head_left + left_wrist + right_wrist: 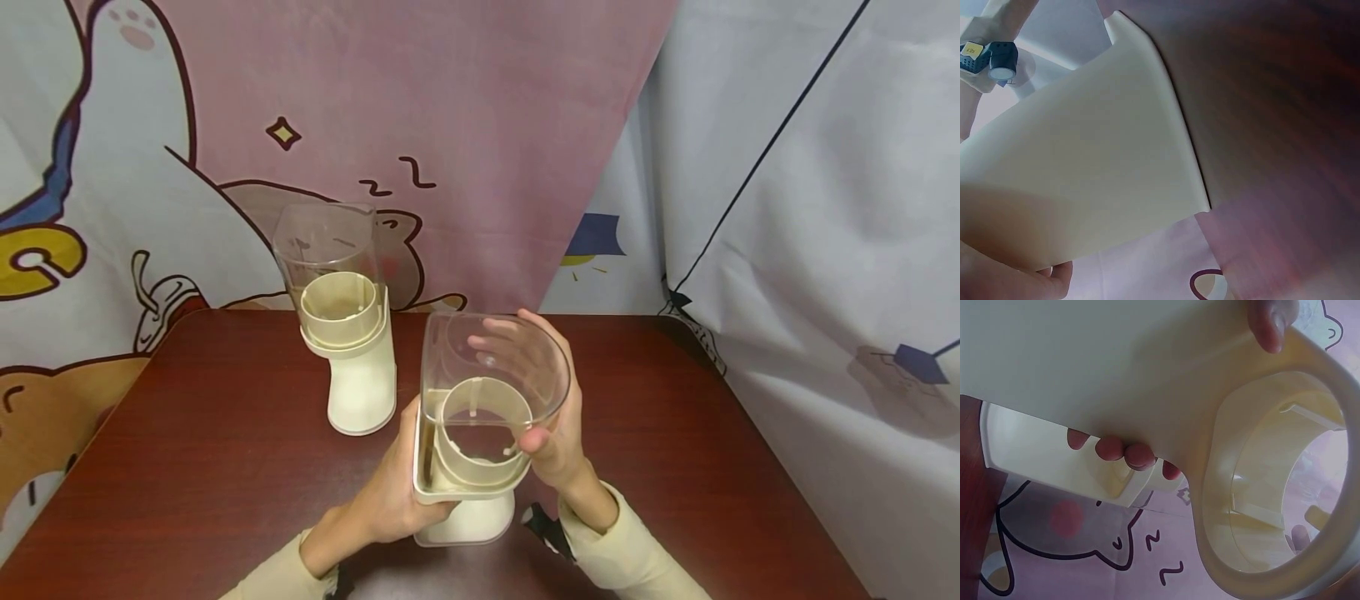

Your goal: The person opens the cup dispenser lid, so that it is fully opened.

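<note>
In the head view, a cream pet-feeder-like stand (pixel 468 527) with a clear plastic container (pixel 444 354) on top stands at the near middle of the table. A cream ring (pixel 483 475) sits inside the container's lower part. My left hand (pixel 397 492) grips the stand's column below the holder, and its fingertips (pixel 1138 455) curl round the column's edge in the right wrist view. My right hand (pixel 558 417) holds the container's right side, thumb in front and fingers behind the clear wall. The column (pixel 1085 150) fills much of the left wrist view.
A matching stand (pixel 362 392) with its own clear container (pixel 326 233) stands upright farther back to the left. The dark red table (pixel 637 400) ends at a printed cloth (pixel 487 108) behind and a white cloth (pixel 810 208) on the right.
</note>
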`<action>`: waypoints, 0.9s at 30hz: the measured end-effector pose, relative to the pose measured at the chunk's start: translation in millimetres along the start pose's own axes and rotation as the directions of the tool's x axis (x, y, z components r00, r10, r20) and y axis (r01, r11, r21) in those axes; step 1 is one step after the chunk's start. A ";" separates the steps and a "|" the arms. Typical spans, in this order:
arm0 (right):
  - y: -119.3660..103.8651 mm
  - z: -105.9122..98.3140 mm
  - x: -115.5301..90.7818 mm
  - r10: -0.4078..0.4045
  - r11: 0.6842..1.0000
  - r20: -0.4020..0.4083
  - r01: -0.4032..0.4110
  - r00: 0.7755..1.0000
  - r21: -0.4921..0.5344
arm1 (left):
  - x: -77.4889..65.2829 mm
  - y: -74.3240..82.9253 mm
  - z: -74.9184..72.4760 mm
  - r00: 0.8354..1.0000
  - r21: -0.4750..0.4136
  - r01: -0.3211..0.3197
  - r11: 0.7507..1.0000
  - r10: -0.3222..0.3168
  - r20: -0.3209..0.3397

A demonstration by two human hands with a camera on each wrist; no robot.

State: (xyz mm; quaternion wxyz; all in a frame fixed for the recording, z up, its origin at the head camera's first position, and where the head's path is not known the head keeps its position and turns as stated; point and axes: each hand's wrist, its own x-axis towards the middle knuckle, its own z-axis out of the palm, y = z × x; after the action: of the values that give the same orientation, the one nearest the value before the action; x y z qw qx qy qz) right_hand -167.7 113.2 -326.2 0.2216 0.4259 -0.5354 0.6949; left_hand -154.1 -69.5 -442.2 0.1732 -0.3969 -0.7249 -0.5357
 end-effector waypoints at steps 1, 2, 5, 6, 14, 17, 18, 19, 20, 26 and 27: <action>0.0 0.0 0.1 0.000 1.000 0.000 0.000 1.000 0.000 | 0.3 -0.1 -0.2 1.000 0.000 -0.003 1.000 0.003 0.000; 0.0 0.0 0.2 0.000 1.000 0.000 0.000 1.000 0.001 | 0.4 0.0 -0.2 1.000 0.000 -0.002 1.000 0.002 0.000; -0.1 0.1 0.1 -0.001 1.000 0.001 0.001 1.000 0.004 | 0.5 0.1 -0.3 1.000 0.001 0.000 1.000 0.000 0.002; -0.1 0.2 0.1 -0.001 1.000 0.001 0.001 1.000 0.005 | 0.5 0.2 -0.3 1.000 0.001 0.001 1.000 -0.001 0.002; 0.0 0.2 -0.2 -0.009 1.000 0.003 0.009 1.000 0.003 | 0.0 0.7 0.0 1.000 0.004 0.007 1.000 -0.007 0.004; 0.2 0.2 -0.4 -0.008 1.000 0.002 0.008 1.000 0.004 | -0.2 0.8 0.1 1.000 0.001 0.004 1.000 -0.004 0.004; 0.2 0.2 -0.5 -0.007 1.000 0.001 0.007 1.000 0.005 | -0.3 0.8 0.1 1.000 0.000 0.004 1.000 -0.004 0.004; 0.3 0.2 -0.6 -0.006 1.000 0.001 0.006 1.000 0.006 | -0.3 0.8 0.1 1.000 0.001 0.006 1.000 -0.006 0.004; 0.3 0.2 -0.7 -0.006 1.000 0.000 0.006 1.000 0.008 | -0.4 0.9 0.1 1.000 0.003 0.007 1.000 -0.007 0.004; 0.2 0.1 -0.5 -0.006 1.000 0.000 0.006 1.000 0.009 | -0.6 1.2 -0.1 1.000 0.017 0.019 1.000 -0.019 0.002; 0.2 0.2 -0.4 -0.006 1.000 0.000 0.006 1.000 0.009 | -0.6 1.2 -0.1 1.000 0.017 0.020 1.000 -0.020 0.003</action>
State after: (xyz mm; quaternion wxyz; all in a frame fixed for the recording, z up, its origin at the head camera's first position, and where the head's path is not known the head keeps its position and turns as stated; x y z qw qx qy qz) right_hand -167.5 113.1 -326.6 0.2217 0.4287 -0.5311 0.6965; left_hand -152.9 -69.7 -441.8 0.1704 -0.3889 -0.7336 -0.5306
